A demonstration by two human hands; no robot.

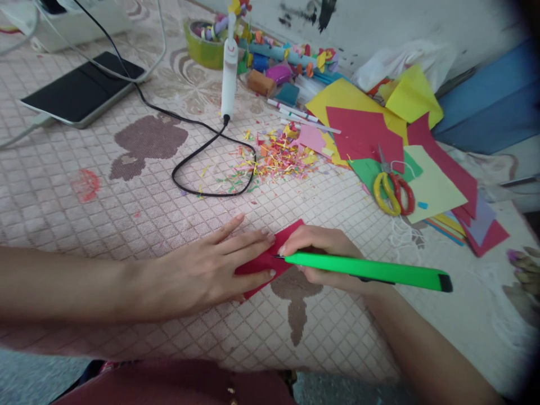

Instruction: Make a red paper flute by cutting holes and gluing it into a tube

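Flat on the cloth in front of me lies a piece of red paper [291, 229], partly covered by both hands. My left hand [211, 261] presses on it with fingers spread, holding it against the table. A bright green utility knife [367, 268] with a black end is gripped in my right hand [327, 247]. Its short dark tip touches the red paper between my two hands. The knife's body slants out to the right, over my right wrist.
Behind my hands is a heap of paper snippets [282, 154] beside a looped black cable [175, 174]. Scissors [392, 191] rest on coloured paper sheets [363, 132] at right. A white glue gun-like device [229, 79], tape roll [205, 50] and tablet [84, 87] sit farther back.
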